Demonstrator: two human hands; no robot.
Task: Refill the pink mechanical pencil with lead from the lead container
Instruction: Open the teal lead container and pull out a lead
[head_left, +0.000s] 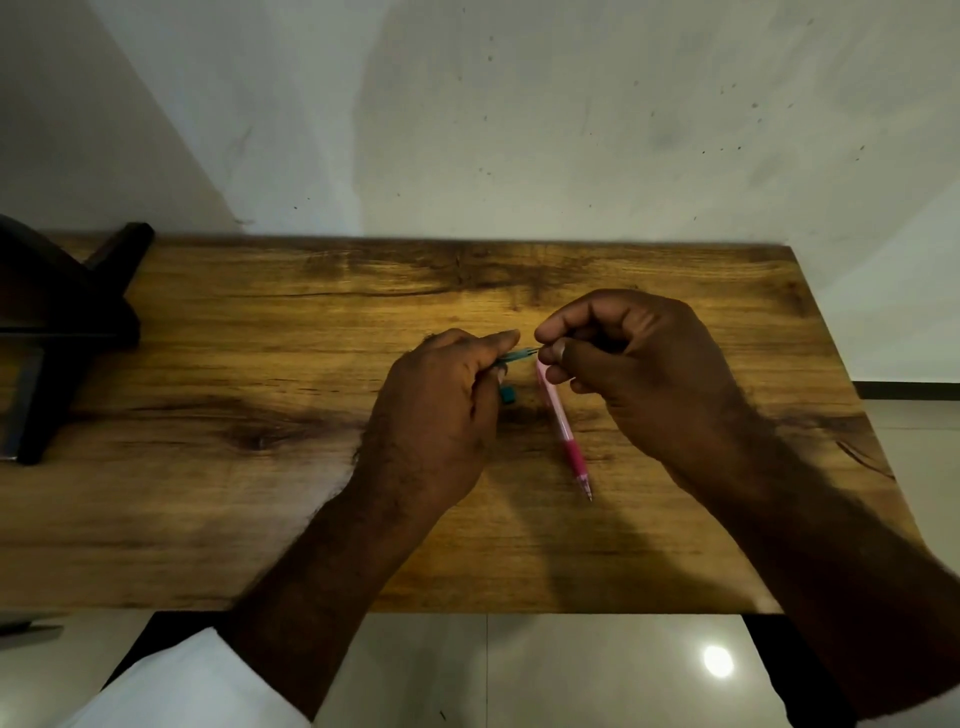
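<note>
The pink mechanical pencil (563, 428) lies on the wooden table (260, 493), tip pointing toward me, its upper end under my right hand (634, 358). My left hand (441, 410) grips the teal lead container (514, 356), whose open end points right. The thumb and forefinger of my right hand pinch thin dark leads at the container's mouth. A small teal cap (508, 394) rests on the table just below my left thumb.
A dark wooden stand (62, 332) sits at the table's left end. A pale wall rises behind the table. Tiled floor shows below the near edge and to the right.
</note>
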